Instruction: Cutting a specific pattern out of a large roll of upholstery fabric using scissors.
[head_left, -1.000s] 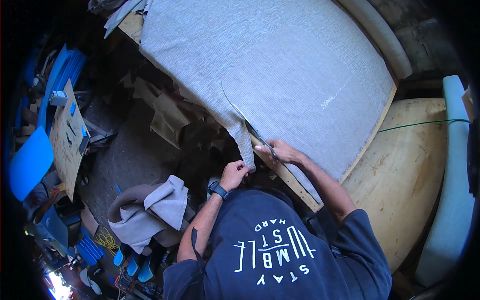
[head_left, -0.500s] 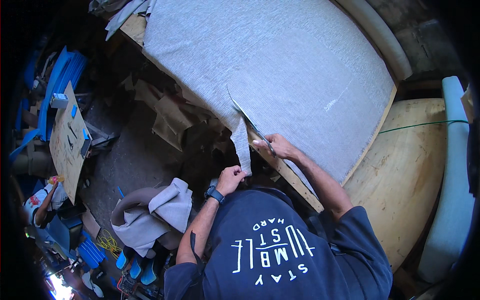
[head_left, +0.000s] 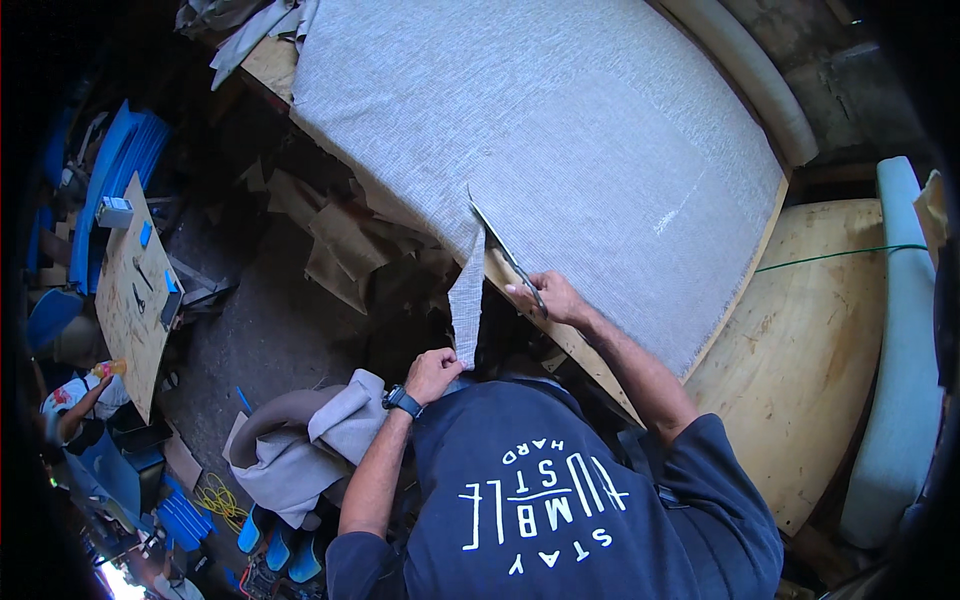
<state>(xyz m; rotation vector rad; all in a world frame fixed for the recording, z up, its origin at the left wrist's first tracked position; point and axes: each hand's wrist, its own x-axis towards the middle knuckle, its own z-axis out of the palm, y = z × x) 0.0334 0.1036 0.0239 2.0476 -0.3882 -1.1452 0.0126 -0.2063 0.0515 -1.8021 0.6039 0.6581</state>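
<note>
Light grey woven fabric [head_left: 600,170] lies spread over a large wooden table. My right hand [head_left: 553,298] grips a pair of scissors [head_left: 503,243] at the table's near edge, its long blades reaching into the fabric. From the cut a narrow fabric strip [head_left: 467,305] hangs down over the edge. The strip's lower end is pinched in the fingers of my left hand [head_left: 436,372], which has a dark watch on its wrist. Whether the blades are apart is hard to make out.
A grey cloth bundle [head_left: 300,450] rests left of me. Brown scraps [head_left: 345,245] hang below the table. Further left, a board [head_left: 140,290] carries tools, and a person [head_left: 85,405] holds a bottle. Curved plywood [head_left: 800,350] and a pale roll [head_left: 885,400] stand at right.
My left hand has moved left and slightly down, drawing the strip's end with it. The scissors have shifted slightly; my right hand has stayed nearly in place.
</note>
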